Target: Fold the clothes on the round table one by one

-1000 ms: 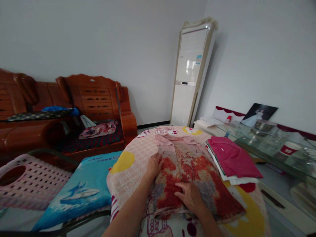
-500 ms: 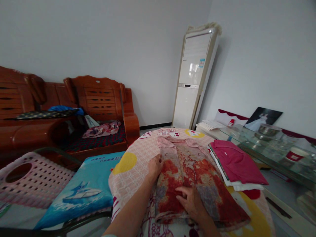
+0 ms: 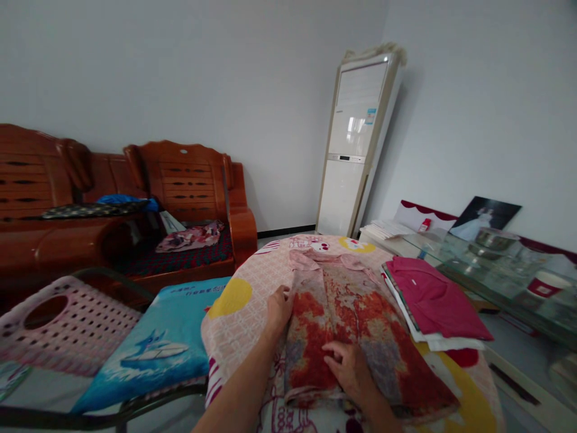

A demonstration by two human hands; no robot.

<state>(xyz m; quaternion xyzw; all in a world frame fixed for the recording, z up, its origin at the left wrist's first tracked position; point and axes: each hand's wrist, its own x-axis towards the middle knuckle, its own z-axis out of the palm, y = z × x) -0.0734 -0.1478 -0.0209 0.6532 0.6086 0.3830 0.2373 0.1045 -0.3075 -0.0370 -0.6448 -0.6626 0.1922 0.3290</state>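
Note:
A thin garment with a pink top edge and a blotchy red, orange and grey pattern lies spread flat on a round table under a patterned tablecloth. By its left edge is my left hand, fingers loosely bent and apart, with no cloth visibly gripped. My right hand rests on the lower middle of the garment, thumb and forefinger parted. To the right of the garment lies a stack of folded clothes, a crimson one on top and white cloth below.
Left of the table stands a pink woven chair with a blue cushion. Wooden seating lines the wall. A glass shelf with bowls and a cup runs close along the right. A tall air conditioner stands in the corner.
My left hand has shifted slightly left and down from the garment's left edge. The right hand stays on the cloth, and the view has turned slightly left.

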